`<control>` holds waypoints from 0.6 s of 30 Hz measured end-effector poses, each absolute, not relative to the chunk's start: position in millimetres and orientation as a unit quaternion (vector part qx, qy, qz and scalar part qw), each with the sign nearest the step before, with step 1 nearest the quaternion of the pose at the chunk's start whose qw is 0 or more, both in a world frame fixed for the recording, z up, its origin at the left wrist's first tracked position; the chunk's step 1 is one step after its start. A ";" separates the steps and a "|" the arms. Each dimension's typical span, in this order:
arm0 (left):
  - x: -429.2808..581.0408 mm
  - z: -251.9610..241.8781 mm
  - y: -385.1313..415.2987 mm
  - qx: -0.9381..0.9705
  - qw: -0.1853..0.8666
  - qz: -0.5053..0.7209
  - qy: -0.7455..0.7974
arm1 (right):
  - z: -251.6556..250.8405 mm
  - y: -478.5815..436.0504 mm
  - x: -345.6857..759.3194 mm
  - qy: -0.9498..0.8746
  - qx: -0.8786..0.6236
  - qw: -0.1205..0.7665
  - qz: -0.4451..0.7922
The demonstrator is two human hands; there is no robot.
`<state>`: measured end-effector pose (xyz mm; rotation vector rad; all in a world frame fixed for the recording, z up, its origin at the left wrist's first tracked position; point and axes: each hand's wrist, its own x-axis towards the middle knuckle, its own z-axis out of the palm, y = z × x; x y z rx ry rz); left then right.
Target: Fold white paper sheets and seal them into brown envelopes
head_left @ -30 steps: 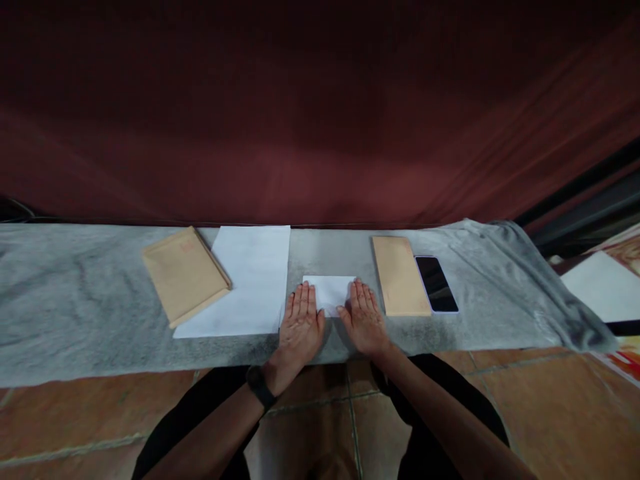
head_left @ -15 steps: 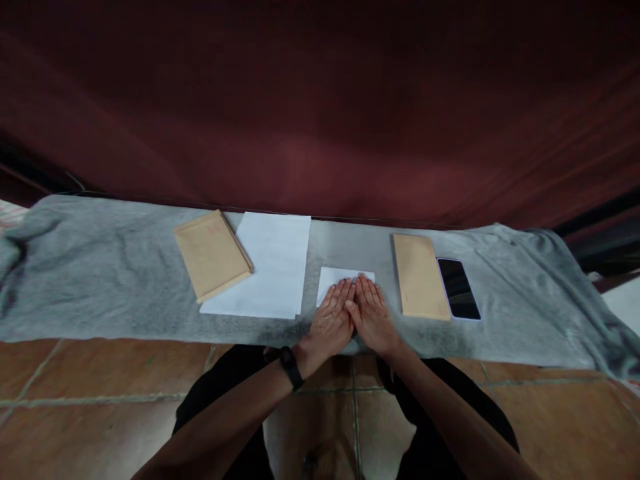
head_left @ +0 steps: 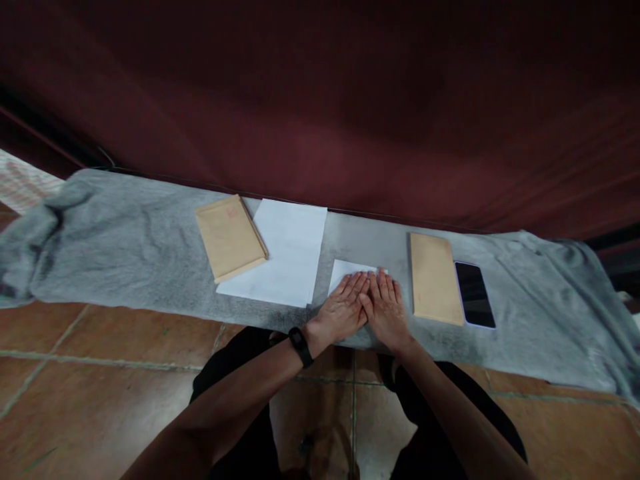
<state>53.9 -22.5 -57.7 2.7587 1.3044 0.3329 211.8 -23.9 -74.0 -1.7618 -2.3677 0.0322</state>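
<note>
Both hands are lying flat, fingers stretched out and grasping nothing. The left hand and right hand are touching side by side and pressing down on a small folded white paper. That paper is lying near the table's near edge, about mid-length, on the grey cloth covering the table. Toward the left end, a white sheet is lying under a tan envelope. Toward the right end, a second tan envelope is resting just beside a dark phone.
</note>
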 end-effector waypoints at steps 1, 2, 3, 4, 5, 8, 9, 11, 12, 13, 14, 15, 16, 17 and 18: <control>53.6 -57.2 -22.2 0.899 0.035 0.106 0.423 | -74.2 -23.7 212.0 -0.799 -0.594 0.094 0.009; 53.1 -56.8 -21.7 0.900 0.034 0.104 0.421 | -74.3 -23.3 212.2 -0.799 -0.594 0.094 0.008; 52.7 -56.5 -21.2 0.901 0.032 0.104 0.420 | -74.4 -23.0 212.5 -0.799 -0.594 0.093 0.007; 52.4 -56.3 -20.6 0.901 0.031 0.104 0.420 | -74.3 -22.6 212.8 -0.799 -0.595 0.093 0.006; 52.1 -56.1 -20.0 0.901 0.030 0.104 0.419 | -74.1 -22.1 213.2 -0.798 -0.595 0.093 0.005; 51.4 -55.1 -17.6 0.900 0.039 0.104 0.421 | -73.7 -21.2 214.4 -0.797 -0.596 0.097 0.004; 51.2 -54.7 -16.7 0.899 0.044 0.105 0.423 | -73.7 -21.0 214.8 -0.797 -0.595 0.099 0.004; 50.1 -54.0 -14.5 0.895 0.053 0.109 0.430 | -74.2 -20.8 215.5 -0.794 -0.598 0.105 0.002; 49.1 -54.1 -13.1 0.891 0.057 0.111 0.437 | -74.7 -20.8 215.7 -0.792 -0.601 0.109 0.001; 47.7 -54.4 -11.4 0.887 0.061 0.112 0.444 | -75.1 -20.8 215.9 -0.789 -0.604 0.114 -0.001; 45.9 -55.2 -9.5 0.882 0.063 0.113 0.453 | -75.6 -20.8 216.1 -0.785 -0.608 0.120 -0.002; 43.8 -56.2 -7.3 0.876 0.064 0.115 0.464 | -76.0 -20.8 216.2 -0.782 -0.611 0.125 -0.004; 41.3 -57.5 -5.0 0.868 0.062 0.119 0.478 | -76.2 -20.8 216.4 -0.779 -0.613 0.129 -0.005; 38.7 -59.0 -2.7 0.859 0.060 0.123 0.493 | -76.3 -20.7 216.5 -0.777 -0.615 0.132 -0.005; 36.2 -60.4 -0.4 0.850 0.056 0.128 0.508 | -76.3 -20.6 216.6 -0.776 -0.617 0.134 -0.007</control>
